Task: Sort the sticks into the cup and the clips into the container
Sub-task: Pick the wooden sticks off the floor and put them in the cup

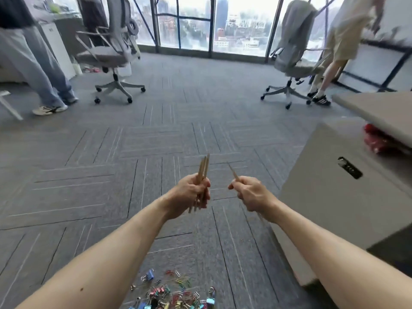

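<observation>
Obs., floor (89, 175) of office, grey carpet tiles.

- Person's bare arms both stretched forward, hands apart, a gap of carpet showing between them.
- Left hand (189, 195): fingers curled round a bundle of sticks (204, 167). The upper ends fan out above the fist and the lower ends poke out below it. Count unclear because the sticks overlap and are blurred; at least three.
- Right hand (249, 194): fingers curled, pinching a single stick (233, 172). Its thin tip slants up and to the left; the middle is hidden in the fist and the lower end is only a faint blur beneath the wrist.
- Clips (176, 295): mixed colours, loose heap on the floor below and between the forearms, well away from the window-side edge of the floor. The heap is cut off by the bottom of the view, so its full extent is unknown. Single clips are hard to tell apart.
- Box (330, 197): on the floor to the right, just beside the right forearm, handle slot in its side. Its raised flap hides most of something red (376, 139) inside; cannot identify it.
- Far side: two office chairs (111, 47), and two standing people (38, 70) cut off above the waist.
</observation>
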Available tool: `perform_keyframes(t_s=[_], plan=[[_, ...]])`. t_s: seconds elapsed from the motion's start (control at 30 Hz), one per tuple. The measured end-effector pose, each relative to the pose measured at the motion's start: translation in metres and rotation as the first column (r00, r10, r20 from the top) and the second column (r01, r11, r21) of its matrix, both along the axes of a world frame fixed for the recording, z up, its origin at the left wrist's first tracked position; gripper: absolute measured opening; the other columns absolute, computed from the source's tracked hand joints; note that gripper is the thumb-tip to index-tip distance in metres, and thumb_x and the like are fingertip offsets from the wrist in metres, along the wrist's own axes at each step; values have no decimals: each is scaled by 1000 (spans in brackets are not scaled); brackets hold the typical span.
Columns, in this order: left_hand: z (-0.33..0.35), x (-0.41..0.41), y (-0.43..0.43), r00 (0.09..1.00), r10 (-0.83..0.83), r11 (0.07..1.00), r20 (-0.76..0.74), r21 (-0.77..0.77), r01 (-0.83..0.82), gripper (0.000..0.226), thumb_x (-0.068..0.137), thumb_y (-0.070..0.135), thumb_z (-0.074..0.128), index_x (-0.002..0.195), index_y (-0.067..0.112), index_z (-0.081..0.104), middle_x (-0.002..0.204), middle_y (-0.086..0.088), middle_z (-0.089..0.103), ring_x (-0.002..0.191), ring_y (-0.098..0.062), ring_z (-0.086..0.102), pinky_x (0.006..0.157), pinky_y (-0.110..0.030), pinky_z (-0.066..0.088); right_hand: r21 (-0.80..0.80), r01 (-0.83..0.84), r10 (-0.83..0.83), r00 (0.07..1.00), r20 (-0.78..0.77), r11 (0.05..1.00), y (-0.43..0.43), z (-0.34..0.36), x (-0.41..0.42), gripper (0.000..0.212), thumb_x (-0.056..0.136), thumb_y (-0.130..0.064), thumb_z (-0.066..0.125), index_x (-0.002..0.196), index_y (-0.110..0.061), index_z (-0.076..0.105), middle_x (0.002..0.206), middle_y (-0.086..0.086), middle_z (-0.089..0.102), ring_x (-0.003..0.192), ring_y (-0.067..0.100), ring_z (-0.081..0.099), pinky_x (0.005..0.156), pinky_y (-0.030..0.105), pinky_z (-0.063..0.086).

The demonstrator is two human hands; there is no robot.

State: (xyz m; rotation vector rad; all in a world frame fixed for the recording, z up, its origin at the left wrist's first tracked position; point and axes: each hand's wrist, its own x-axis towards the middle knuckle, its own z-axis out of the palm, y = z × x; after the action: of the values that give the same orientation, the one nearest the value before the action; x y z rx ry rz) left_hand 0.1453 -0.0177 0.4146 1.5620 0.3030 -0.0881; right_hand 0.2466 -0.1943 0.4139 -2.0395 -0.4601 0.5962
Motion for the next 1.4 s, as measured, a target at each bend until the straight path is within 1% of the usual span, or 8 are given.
perform_keyframes(t_s=[0.07,0.27,0.47,0.67,0.87,1.0,1.2,1.4], plan=[[41,-3,-27,998,-8,1000,62,-11,9,14,105,13,40,96,8,50,73,-9,56,62,-19,54,62,-35,49,51,51,-51,999,-13,997,-29,51,-12,23,103,-17,44,88,-13,62,59,-2,40,40,6,31,35,20,23],[147,-13,-122,977,-56,998,207,9,55,18,104,13,41,93,9,54,70,-7,60,61,-20,57,63,-38,51,242,130,-129,991,-21,962,-131,172,-60,24,106,-17,35,93,-11,55,58,-2,35,41,7,27,41,23,19],[236,-41,-245,926,-167,986,340,37,164,19,104,6,37,92,8,52,70,-11,57,61,-21,54,59,-36,49,345,227,-278,955,105,911,-235,257,-121,28,105,-12,33,89,-11,55,60,-1,39,45,10,32,44,26,24],[296,-76,-362,858,-276,959,432,60,278,19,104,7,38,91,9,52,69,-9,57,59,-19,54,55,-33,49,324,370,-469,824,319,871,-352,317,-188,32,106,-16,32,87,-16,57,67,1,41,56,11,36,46,24,30],[325,-103,-457,769,-390,910,507,84,406,22,103,5,39,85,9,51,67,-9,56,55,-21,52,50,-32,51,469,446,-618,718,321,762,-455,351,-234,30,105,-16,32,87,-14,56,61,-1,37,47,9,31,47,26,27],[326,-109,-510,738,-430,885,520,82,458,23,104,4,38,84,10,48,68,-11,52,56,-23,52,56,-34,49,546,472,-689,656,308,693,-513,351,-254,28,103,-9,33,86,-11,55,55,-3,36,43,9,28,45,24,23],[315,-95,-575,695,-467,869,547,138,475,24,106,8,32,84,12,42,61,-5,57,56,-23,62,72,-42,49,629,544,-790,583,193,555,-580,335,-253,30,106,-18,35,85,-12,56,58,-2,39,40,7,31,40,23,27],[311,-69,-624,632,-507,850,586,222,477,18,107,11,29,93,8,41,64,-4,69,63,-17,69,64,-28,50,680,561,-811,579,86,473,-622,318,-228,26,105,-17,34,89,-11,54,60,-3,39,43,8,36,45,24,30]])
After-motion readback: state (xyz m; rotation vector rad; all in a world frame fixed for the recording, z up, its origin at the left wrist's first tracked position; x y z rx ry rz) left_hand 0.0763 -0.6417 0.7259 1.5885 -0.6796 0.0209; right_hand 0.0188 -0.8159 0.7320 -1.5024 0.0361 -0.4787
